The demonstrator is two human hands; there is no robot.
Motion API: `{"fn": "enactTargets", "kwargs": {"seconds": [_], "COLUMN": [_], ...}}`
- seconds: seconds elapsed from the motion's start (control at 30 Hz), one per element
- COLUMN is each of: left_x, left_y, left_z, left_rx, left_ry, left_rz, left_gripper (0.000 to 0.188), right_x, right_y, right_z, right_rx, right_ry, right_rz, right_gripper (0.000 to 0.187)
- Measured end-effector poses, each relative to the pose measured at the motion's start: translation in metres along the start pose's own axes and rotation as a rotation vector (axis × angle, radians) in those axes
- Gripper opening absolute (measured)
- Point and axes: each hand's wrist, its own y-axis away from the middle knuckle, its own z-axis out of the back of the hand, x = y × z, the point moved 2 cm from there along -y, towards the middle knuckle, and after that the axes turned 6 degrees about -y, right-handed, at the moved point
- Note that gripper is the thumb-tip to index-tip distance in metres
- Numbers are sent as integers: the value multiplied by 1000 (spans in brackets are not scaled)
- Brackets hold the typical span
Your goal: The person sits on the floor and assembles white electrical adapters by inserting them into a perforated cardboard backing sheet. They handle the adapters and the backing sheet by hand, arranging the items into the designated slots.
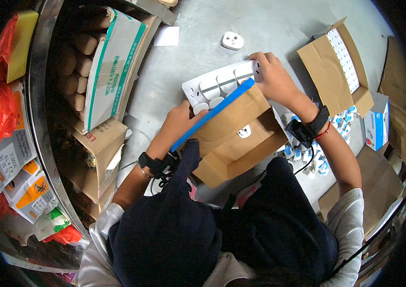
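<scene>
A row of white plug adapters [219, 86] stretches between my two hands, just past the blue-edged side of an open cardboard box [217, 167]. My left hand [176, 122] is closed at the near left end of the row, its fingers partly hidden. At the far right end my right hand [277, 79] curls its fingers over the adapters. The box sits tilted between my knees, its mouth open. One white adapter [244, 131] shows inside it. Another loose adapter [232, 40] lies face up on the grey floor beyond my hands.
To the right stands an open cardboard box [325, 71] with white perforated pieces inside. Small blue-and-white parts [341, 126] lie heaped by my right forearm, near a blue-and-white box [377, 124]. On the left, a metal-edged shelf holds a white-and-green carton [114, 71] and rounded tan objects [84, 67].
</scene>
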Motion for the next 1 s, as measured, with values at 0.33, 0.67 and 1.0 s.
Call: {"fn": "enactTargets", "kwargs": {"seconds": [0.33, 0.67, 1.0], "left_x": [30, 150, 159], "left_y": [35, 106, 92], "left_z": [13, -21, -2], "left_rx": [-431, -745, -623], "left_ry": [-87, -435, -249], "left_rz": [-67, 427, 527], "left_gripper": [21, 62, 52], "right_x": [10, 0, -17], "right_y": [-65, -83, -41], "right_z": [17, -19, 42], "right_rx": [-154, -181, -132], "right_ry": [199, 323, -556], "right_rz": [279, 387, -95], "right_gripper": [56, 36, 34]}}
